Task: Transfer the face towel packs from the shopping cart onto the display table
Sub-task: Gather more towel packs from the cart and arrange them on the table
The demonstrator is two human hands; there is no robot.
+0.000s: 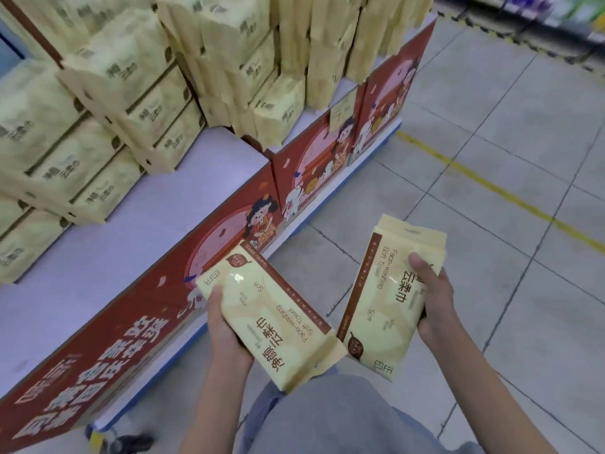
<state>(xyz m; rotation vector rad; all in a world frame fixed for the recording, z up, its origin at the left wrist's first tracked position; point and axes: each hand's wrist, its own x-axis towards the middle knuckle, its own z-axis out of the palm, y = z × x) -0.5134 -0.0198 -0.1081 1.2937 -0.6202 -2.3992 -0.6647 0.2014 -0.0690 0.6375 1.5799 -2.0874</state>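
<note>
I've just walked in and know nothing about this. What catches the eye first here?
Two cream towel packs stand out low in the foreground: the left hand grips the left pack and the right hand grips the right pack, above the tiled floor. At upper left, stacks of similar cream packs sit on the table, whose front bears a red cartoon banner.

Grey floor tiles [491, 119] are crossed by a diagonal yellow line [491, 186]. A red banner [131, 326] bears cartoon figures and white characters, with a pale tag [342, 111] at its top edge. Blurred shelves [540, 11] stand far off. A dark wheel [131, 444] rests on the floor.
</note>
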